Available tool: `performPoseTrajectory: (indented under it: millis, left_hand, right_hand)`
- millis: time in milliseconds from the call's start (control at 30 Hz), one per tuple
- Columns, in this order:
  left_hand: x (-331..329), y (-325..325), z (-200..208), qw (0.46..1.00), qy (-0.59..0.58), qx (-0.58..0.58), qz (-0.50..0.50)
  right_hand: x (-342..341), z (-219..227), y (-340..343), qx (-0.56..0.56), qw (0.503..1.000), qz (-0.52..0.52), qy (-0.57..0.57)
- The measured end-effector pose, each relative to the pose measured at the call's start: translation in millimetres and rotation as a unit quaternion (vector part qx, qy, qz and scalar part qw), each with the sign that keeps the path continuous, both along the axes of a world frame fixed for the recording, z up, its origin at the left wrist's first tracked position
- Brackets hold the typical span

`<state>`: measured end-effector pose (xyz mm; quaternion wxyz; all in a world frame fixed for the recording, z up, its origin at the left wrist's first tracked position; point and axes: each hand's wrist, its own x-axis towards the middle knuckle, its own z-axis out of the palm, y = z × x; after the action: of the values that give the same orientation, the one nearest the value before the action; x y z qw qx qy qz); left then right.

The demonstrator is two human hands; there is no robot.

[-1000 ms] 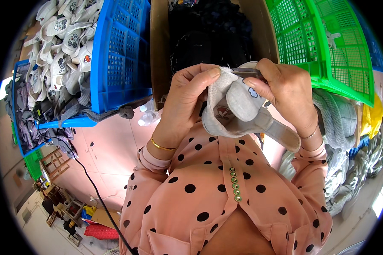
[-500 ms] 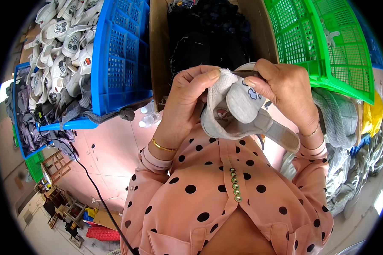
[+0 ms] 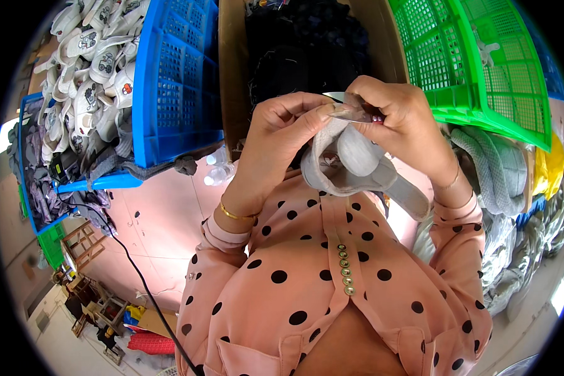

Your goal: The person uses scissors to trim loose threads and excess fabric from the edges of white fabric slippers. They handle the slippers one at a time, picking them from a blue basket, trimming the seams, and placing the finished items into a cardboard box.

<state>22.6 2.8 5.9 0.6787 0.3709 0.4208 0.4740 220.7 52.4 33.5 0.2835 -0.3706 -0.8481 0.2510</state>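
My left hand point(image 3: 276, 138) pinches the heel edge of a small light-grey fabric shoe upper point(image 3: 332, 178) between thumb and fingers. The upper hangs below my hands, its rounded tongue and long strap pointing to the lower right. My right hand point(image 3: 401, 119) is closed around a pair of thread snips point(image 3: 356, 115). Two metal blades reach left from that fist to the edge of the upper, right beside my left fingertips. Whether the blades touch a thread is too small to tell.
At the left, a blue crate point(image 3: 175, 94) stands beside a pile of light printed shoe uppers point(image 3: 84, 100). A cardboard box point(image 3: 382, 37) with dark material lies beyond my hands. Green crates point(image 3: 432, 56) are at the right, above grey quilted pieces point(image 3: 498, 169). A black cable point(image 3: 141, 282) runs lower left.
The snips' blades have swung left to the upper's edge beside my left fingers. My right hand has moved slightly up and left, and the upper has tilted in my grip.
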Motion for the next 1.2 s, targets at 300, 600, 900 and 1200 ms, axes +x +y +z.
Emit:
performPoseTrajectory:
  millis: [300,600,900,1200]
  left_hand:
    - [-16,22,8,0.987,0.119,0.067,-0.085]
    - [-29,36,11,0.977,0.137,0.115,-0.113]
    - [-27,32,6,0.891,0.365,0.269,-0.015]
    - [-24,29,21,0.758,0.495,0.419,0.075]
  right_hand:
    - [-7,6,-2,-0.009,0.998,-0.062,-0.019]
    - [0,-11,12,-0.192,0.975,-0.043,0.108]
    - [-6,-16,11,-0.185,0.973,-0.055,0.126]
    - [-10,-40,0,-0.155,0.962,-0.145,0.17]
